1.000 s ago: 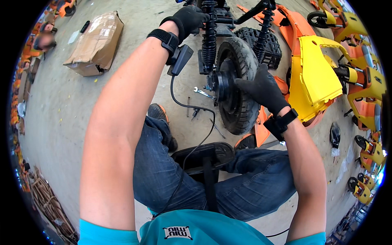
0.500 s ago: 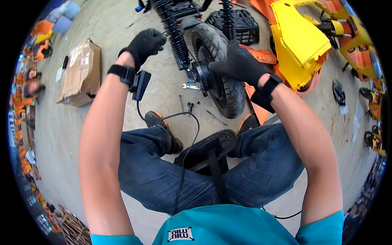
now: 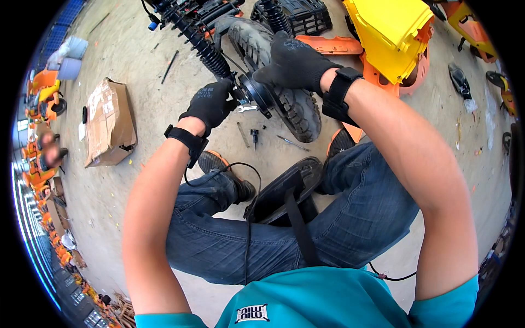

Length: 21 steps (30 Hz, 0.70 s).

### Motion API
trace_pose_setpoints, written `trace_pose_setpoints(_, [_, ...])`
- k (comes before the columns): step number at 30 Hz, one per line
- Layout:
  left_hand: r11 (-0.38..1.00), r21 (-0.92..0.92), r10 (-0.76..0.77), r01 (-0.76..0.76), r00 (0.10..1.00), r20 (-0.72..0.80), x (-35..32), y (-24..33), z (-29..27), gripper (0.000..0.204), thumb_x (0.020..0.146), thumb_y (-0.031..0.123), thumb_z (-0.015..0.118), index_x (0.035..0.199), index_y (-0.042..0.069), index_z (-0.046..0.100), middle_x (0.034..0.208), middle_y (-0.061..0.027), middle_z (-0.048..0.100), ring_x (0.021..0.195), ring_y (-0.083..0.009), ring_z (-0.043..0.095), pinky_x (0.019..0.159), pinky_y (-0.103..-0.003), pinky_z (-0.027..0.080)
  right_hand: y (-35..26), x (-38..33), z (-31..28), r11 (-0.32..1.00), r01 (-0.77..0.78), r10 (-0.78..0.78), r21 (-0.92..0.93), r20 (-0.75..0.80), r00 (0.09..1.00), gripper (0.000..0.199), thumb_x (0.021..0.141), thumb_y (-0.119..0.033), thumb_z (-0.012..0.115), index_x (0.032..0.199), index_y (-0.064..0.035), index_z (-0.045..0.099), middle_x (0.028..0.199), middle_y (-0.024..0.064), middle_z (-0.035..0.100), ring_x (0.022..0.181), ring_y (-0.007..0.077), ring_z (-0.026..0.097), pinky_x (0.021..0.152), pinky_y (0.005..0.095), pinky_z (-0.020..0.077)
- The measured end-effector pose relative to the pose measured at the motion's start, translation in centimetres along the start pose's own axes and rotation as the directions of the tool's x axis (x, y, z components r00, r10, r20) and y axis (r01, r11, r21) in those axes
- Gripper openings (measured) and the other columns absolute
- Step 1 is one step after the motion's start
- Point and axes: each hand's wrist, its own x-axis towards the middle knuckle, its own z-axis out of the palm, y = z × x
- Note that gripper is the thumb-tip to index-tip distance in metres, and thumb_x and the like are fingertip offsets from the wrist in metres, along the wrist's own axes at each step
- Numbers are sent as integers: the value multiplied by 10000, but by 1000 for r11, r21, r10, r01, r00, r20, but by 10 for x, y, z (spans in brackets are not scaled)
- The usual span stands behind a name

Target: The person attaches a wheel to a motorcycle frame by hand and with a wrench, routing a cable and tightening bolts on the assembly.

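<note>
Gloved hand [image 3: 292,63] grips knobbly rubber tyre [image 3: 284,90]

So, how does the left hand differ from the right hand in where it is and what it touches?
The left hand is at the wheel hub, beside the black coil spring, while the right hand rests on top of the tyre. The left hand sits lower and nearer the person; the right hand reaches farther and higher. The left wrist strap has a cable hanging from it; none shows at the right. Both wear black gloves and black wrist straps.

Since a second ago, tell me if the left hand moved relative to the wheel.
Yes. The left hand came off the coil spring to the hub beside the wheel.
</note>
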Motion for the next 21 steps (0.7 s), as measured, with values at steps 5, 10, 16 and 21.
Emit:
trace_pose_setpoints(5, [1000, -5, 13, -14, 991, -134, 0, -12, 9, 386, 795, 163, 690, 1147, 71, 558, 1032, -190, 641, 985, -379, 598, 811, -442, 489, -10, -1, -7, 988, -142, 140, 55, 36, 990, 589, 765, -438, 708, 875, 134, 621, 809, 309, 582, 774, 412, 638, 711, 393, 516])
trace_pose_setpoints(10, [998, 29, -49, 50, 998, -28, 4, -6, 6, 341, 800, 184, 690, 1104, 57, 600, 1005, -200, 647, 968, -379, 606, 807, -444, 488, -4, 1, -3, 996, -85, 81, 36, 81, 993, 675, 726, -450, 734, 896, 183, 573, 816, 325, 604, 791, 415, 648, 708, 394, 521])
trace_pose_setpoints(16, [1000, -20, -11, 11, 1000, -27, 3, -13, 7, 304, 807, 211, 682, 1064, 60, 622, 982, -196, 654, 955, -377, 611, 804, -439, 487, -14, -1, -15, 977, -184, 174, 113, 89, 981, 758, 709, -449, 745, 948, 216, 472, 782, 327, 608, 790, 397, 658, 704, 388, 523])
trace_pose_setpoints(21, [999, 11, -36, 37, 998, -46, 6, -4, 9, 280, 805, 201, 682, 1039, 59, 623, 976, -194, 658, 953, -375, 616, 796, -442, 494, -6, -2, -9, 979, -177, 171, 97, 71, 983, 749, 720, -440, 739, 915, 224, 452, 745, 321, 599, 755, 375, 658, 658, 373, 521])
